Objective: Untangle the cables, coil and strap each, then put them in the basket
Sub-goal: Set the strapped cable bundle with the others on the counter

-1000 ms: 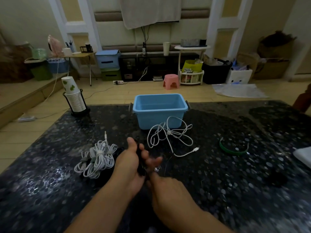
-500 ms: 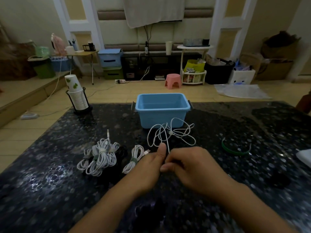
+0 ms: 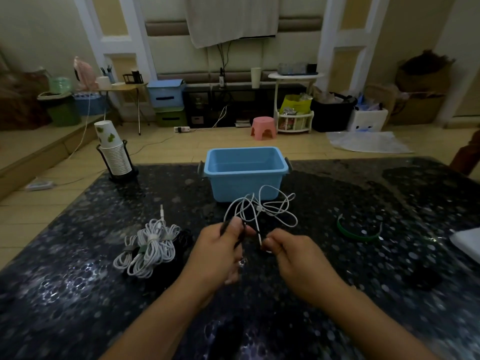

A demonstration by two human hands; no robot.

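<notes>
At the far left of my view, a stack of paper cups (image 3: 114, 154) stands in a black wire holder on the back corner of the dark, speckled table (image 3: 389, 294). Nearer to me and left of centre lies a pile of coiled cables (image 3: 152, 246): white coils bound with straps, resting on and beside black coils. My left hand (image 3: 217, 252) is just right of that pile, raised over the table, thumb and fingers curled and pinching a thin black cable (image 3: 240, 236) that runs across to my right hand (image 3: 298, 258). My right hand is also curled, its thumb and forefinger pinching where the black cable meets the end of a loose white cable (image 3: 262, 207). That white cable loops untidily on the table just beyond my hands, its far loops touching or nearly touching the front wall of the light blue plastic basket (image 3: 244, 178), which sits at centre near the table's back edge and appears empty. Further right, well apart from my hands, a green strap (image 3: 358, 233) lies curved on the table. At the far right edge, a pale, flat thing (image 3: 467, 244) is only partly in view; I cannot tell what it is.
</notes>
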